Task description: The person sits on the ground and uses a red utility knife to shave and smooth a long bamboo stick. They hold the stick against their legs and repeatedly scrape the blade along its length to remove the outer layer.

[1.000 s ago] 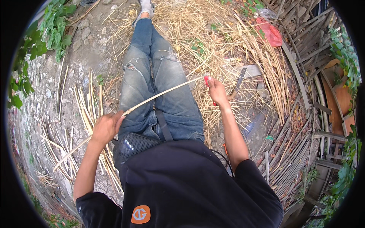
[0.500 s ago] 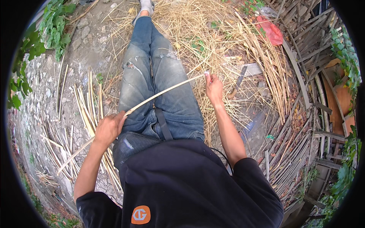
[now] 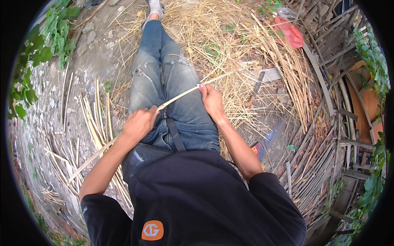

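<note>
While the person sits on the ground, a long bamboo strip (image 3: 180,96) lies slantwise over the jeans-clad thighs (image 3: 180,94) — left hand (image 3: 139,123) closed round its near part, right hand (image 3: 211,100) pinching it farther right. Loose split strips (image 3: 96,119) lie left; a red bag (image 3: 291,35) far right.

A heap of dry straw-coloured shavings (image 3: 230,49) is spread over the ground ahead of the seated legs in faded, torn blue jeans (image 3: 164,78). Split pale bamboo strips (image 3: 96,119) are laid on the stony ground (image 3: 92,45) at the left, beside leafy green plants (image 3: 45,45). A crumpled red plastic bag (image 3: 290,33) is seen at the far right of the heap, and a dark-handled blade (image 3: 255,91) lies on the shavings nearer in. Weathered grey slats (image 3: 316,164) are stacked along the right.
</note>
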`<state>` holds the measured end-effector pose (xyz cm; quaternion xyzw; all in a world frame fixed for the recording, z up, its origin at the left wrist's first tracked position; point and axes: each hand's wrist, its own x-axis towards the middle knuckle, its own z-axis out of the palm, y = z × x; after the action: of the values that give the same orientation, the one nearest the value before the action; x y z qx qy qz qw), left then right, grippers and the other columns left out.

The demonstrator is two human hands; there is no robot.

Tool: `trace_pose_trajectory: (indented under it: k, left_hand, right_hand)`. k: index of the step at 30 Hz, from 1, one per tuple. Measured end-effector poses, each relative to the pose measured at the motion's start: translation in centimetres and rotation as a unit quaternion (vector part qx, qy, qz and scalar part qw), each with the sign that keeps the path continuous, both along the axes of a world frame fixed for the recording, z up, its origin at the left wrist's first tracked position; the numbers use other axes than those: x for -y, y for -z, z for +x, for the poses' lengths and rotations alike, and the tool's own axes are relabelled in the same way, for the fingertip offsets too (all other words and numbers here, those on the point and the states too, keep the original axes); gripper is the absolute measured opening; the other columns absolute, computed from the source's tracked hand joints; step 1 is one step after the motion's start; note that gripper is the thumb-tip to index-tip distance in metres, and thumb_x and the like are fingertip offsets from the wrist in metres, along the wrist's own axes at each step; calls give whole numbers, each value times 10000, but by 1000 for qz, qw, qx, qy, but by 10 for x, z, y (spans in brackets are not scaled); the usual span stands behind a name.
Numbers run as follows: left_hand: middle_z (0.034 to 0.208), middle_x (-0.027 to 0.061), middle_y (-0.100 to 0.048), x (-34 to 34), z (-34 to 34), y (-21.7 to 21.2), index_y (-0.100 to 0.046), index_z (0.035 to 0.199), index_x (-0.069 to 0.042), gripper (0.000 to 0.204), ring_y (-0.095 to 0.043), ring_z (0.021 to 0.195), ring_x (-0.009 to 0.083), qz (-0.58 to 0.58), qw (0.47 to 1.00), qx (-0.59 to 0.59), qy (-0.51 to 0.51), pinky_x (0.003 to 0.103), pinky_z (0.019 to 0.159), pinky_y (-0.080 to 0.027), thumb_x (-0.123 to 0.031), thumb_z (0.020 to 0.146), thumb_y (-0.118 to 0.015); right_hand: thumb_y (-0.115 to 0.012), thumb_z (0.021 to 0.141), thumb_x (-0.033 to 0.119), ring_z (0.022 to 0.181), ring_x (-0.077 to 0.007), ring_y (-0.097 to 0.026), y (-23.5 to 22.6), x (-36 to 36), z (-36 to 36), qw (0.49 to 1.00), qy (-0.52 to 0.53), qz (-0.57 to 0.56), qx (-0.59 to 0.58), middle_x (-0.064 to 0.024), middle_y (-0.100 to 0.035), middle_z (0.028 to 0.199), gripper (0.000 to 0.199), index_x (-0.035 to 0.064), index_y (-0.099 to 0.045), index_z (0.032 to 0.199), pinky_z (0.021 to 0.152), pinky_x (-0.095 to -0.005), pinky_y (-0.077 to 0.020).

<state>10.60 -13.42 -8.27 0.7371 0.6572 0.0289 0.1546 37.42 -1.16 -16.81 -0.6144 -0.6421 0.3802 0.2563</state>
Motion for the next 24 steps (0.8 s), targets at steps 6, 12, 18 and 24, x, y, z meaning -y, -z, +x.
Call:
trace_pose_trajectory:
  k: [6, 12, 18, 24]
  left_hand:
    - [850, 269, -705, -23, 23, -5, -666, 1082, -19, 269, -687, 838, 497, -39, 998, 39, -7, 596, 747, -533, -255, 1074, -536]
    - [827, 283, -696, -35, 28, -10, -656, 1039, -1, 272, -685, 827, 505, -43, 997, 66, 11, 605, 738, -527, -235, 1071, -520]
    - [812, 280, -692, -36, 31, -8, -656, 1022, 7, 267, -687, 823, 507, -55, 995, 85, 3, 615, 744, -522, -218, 1064, -518]
    - [816, 281, -692, -40, 36, -1, -661, 1001, 12, 282, -686, 833, 508, -46, 994, 102, 2, 612, 752, -529, -231, 1065, -534]
  right_hand:
    - [-509, 1098, 356, 895, -514, -669, 14, -11, 13, 999, 10, 31, 19, -312, -696, 897, 391, 5, -670, 1037, 806, -550, -510]
    - [-495, 1111, 341, 873, -514, -661, 17, -16, 20, 1000, 9, 2, -1, -323, -694, 914, 421, -32, -671, 1024, 808, -527, -504]
    - [-459, 1124, 332, 872, -515, -664, 22, -14, 18, 999, 9, 27, -20, -332, -693, 917, 442, -52, -673, 1074, 811, -528, -502]
    - [-444, 1129, 322, 851, -518, -660, 32, -7, 6, 998, 8, 68, -9, -333, -676, 882, 430, -36, -668, 1041, 779, -536, -499]
